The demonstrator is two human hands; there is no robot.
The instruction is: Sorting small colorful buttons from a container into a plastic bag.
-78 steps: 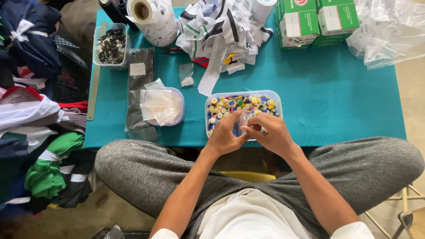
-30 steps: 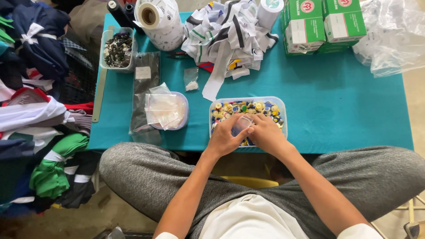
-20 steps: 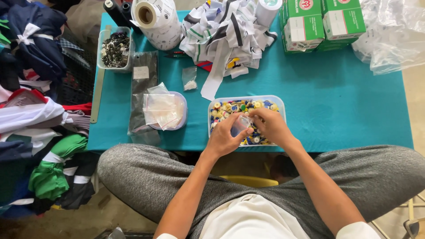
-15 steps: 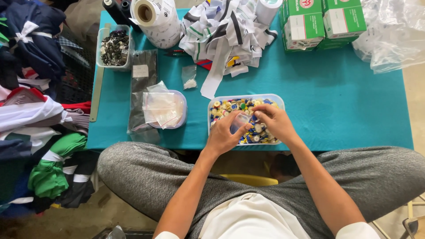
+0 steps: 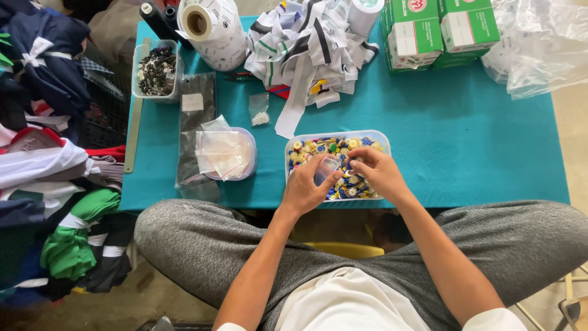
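Note:
A clear plastic tray full of small coloured buttons sits at the near edge of the teal table. My left hand rests over the tray's near left side and holds a small clear plastic bag between thumb and fingers. Over the tray's near right side, my right hand has its fingertips down among the buttons, just right of the bag. Whether a button is pinched in it cannot be told.
A round container stacked with small clear bags lies left of the tray, on a dark bag. Behind are a tub of dark buttons, a label roll, fabric strips, green boxes and crumpled plastic. Clothes pile up at left.
My right hand has moved from beside the bag out over the buttons and dipped its fingers into them. My left hand still holds the small bag, slightly lower.

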